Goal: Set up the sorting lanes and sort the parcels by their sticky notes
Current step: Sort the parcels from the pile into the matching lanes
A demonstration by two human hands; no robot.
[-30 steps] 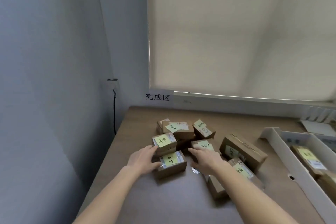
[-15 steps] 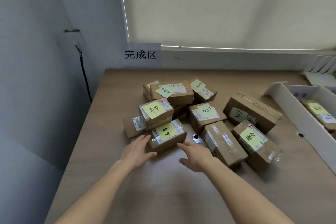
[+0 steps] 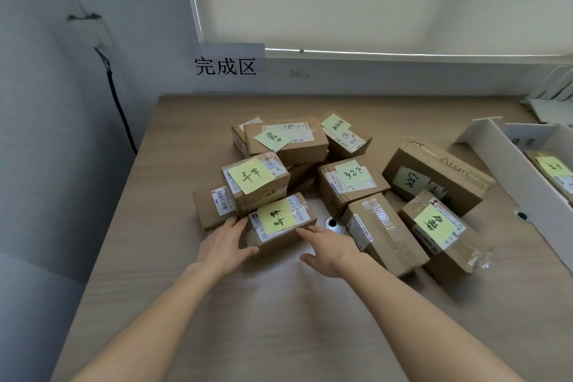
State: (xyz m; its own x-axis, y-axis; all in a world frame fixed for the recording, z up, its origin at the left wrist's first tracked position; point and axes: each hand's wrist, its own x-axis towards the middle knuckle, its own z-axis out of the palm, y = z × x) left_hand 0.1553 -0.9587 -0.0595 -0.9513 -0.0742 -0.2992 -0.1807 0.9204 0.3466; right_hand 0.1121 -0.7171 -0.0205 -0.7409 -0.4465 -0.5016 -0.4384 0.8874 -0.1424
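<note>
A heap of brown cardboard parcels (image 3: 310, 164), most with yellow-green sticky notes, lies on the wooden table (image 3: 279, 313). The nearest parcel (image 3: 280, 223) sits at the front of the heap, its note facing up. My left hand (image 3: 224, 242) rests against its left end, fingers straight and thumb along the front face. My right hand (image 3: 328, 246) lies just right of it, fingertips touching its front right corner and thumb spread. White cardboard sorting lanes (image 3: 508, 170) stand at the right edge, with a noted parcel (image 3: 552, 169) inside one.
A paper sign (image 3: 228, 67) with printed characters hangs on the back wall. A small white round fitting (image 3: 335, 223) sits in the table between the parcels. A black cable (image 3: 119, 108) runs down the left wall. More white dividers (image 3: 555, 96) lean at the far right.
Both hands have drawn back from the middle of the heap to the nearest parcel. The view has tilted down and come closer. My right hand edged up to the parcel's corner.
</note>
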